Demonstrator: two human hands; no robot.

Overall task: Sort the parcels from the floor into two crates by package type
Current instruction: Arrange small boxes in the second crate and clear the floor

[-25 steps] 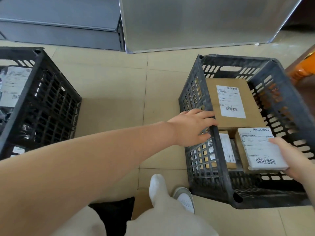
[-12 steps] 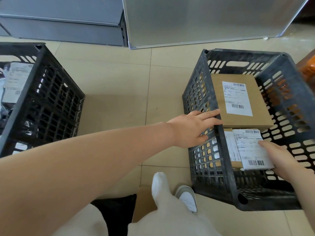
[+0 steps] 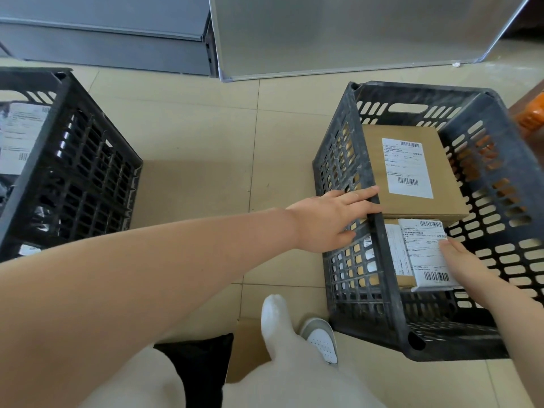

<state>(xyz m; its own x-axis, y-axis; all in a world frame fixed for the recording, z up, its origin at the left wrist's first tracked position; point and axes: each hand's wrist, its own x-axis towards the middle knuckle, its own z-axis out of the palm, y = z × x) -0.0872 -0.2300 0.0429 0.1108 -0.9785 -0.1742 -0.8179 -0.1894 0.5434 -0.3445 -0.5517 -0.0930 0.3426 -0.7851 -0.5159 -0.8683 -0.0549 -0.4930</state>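
- beige floor tiles (image 3: pixel 200 136) carry two black crates; a grey metal panel (image 3: pixel 338 33) leans at the far side.
- right crate (image 3: pixel 379 313) holds cardboard boxes: a large box (image 3: pixel 435 207) with a white label lies at the far end, just beyond the left fingertips.
- left hand (image 3: pixel 326 222) rests on the near-left rim of the right crate, fingers straight and slightly spread, gripping nothing.
- right hand (image 3: pixel 468 269) is inside the same crate, fingers laid flat on the small labelled box (image 3: pixel 424 254), pressing it down; whether the thumb hooks under the box edge cannot be told.
- small labelled box sits directly under the right fingers, on top of another cardboard box (image 3: pixel 394 260) and touching the large box beyond the fingertips.
- step in hand, as judged: seating the small box among the other boxes.
- procedure: keep the left hand bracing the rim so the crate does not slide; push the box level until it rests flat, then lift the right hand straight up so as not to drag it.
- left crate (image 3: pixel 73 178), well apart to the left of the left arm, holds dark bag parcels with a white label (image 3: pixel 20 134); boxes do not belong there.
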